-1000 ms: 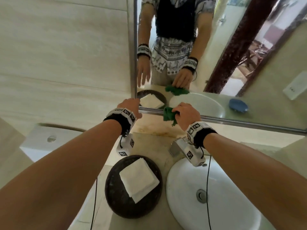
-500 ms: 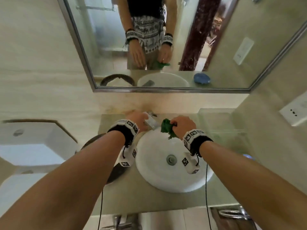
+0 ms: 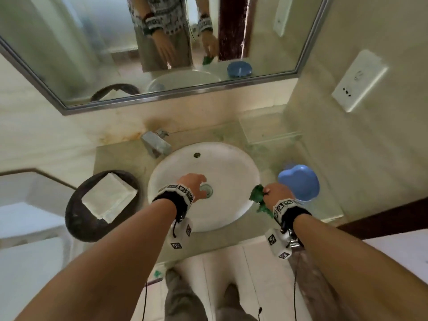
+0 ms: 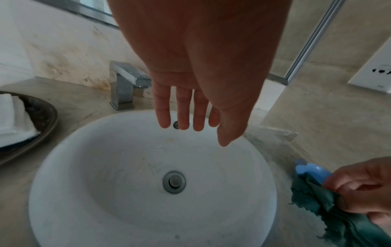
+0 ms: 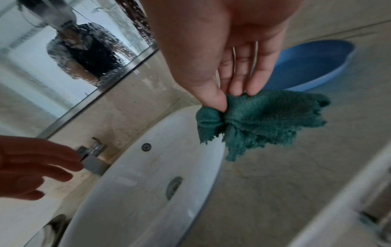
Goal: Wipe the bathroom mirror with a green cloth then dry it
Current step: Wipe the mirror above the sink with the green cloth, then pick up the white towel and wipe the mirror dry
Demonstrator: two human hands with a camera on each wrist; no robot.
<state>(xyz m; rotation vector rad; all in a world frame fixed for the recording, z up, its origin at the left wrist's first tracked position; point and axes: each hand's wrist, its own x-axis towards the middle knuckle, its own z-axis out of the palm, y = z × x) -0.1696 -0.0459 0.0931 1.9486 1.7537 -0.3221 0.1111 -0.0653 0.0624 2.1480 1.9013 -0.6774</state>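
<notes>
The bathroom mirror [image 3: 115, 42] hangs on the wall above the counter; water drops speckle the mirror [image 5: 63, 50] in the right wrist view. My right hand [image 3: 276, 193] pinches the crumpled green cloth [image 3: 258, 198] between thumb and fingers, above the counter just right of the basin; the green cloth [image 5: 264, 120] hangs from the fingertips, and the green cloth [image 4: 321, 205] shows at the lower right of the left wrist view. My left hand [image 3: 195, 185] hovers over the white basin [image 3: 231, 163], fingers straight and empty. A folded white towel [image 3: 108, 196] lies in a dark round tray [image 3: 76, 218].
A square chrome tap [image 3: 156, 143] stands behind the basin. A blue heart-shaped dish [image 3: 298, 181] sits on the counter right of the cloth. A white socket plate [image 3: 359, 82] is on the right wall. A toilet tank [image 3: 20, 205] is at the left.
Both hands have come down from the mirror's lower edge to basin level. The right hand carried the cloth to the right, beside the blue dish; the left hand left the tap.
</notes>
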